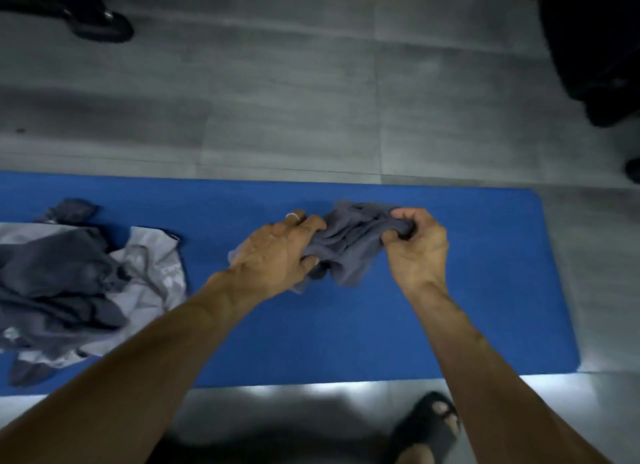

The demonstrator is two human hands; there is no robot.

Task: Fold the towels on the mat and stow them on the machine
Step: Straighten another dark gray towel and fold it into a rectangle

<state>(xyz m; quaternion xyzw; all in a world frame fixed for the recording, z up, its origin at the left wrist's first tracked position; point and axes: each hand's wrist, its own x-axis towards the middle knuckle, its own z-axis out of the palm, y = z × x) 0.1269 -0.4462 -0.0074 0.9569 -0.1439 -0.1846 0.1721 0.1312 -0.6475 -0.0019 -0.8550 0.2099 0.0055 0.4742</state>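
A blue mat [346, 332] lies across the grey floor. Above its right half, a crumpled grey towel [353, 241] is bunched between both hands. My left hand [277, 255] grips the towel's left side, a ring on one finger. My right hand [415, 245] is closed on the towel's upper right edge. On the left end of the mat lies a heap of dark grey and light grey towels [79, 287], unfolded and overlapping. No machine is in view.
My sandalled foot [429, 429] stands on the floor just below the mat's near edge. Another person's black shoe [100, 23] is at the top left. A dark object [595, 47] fills the top right corner. Grey tiled floor lies beyond the mat.
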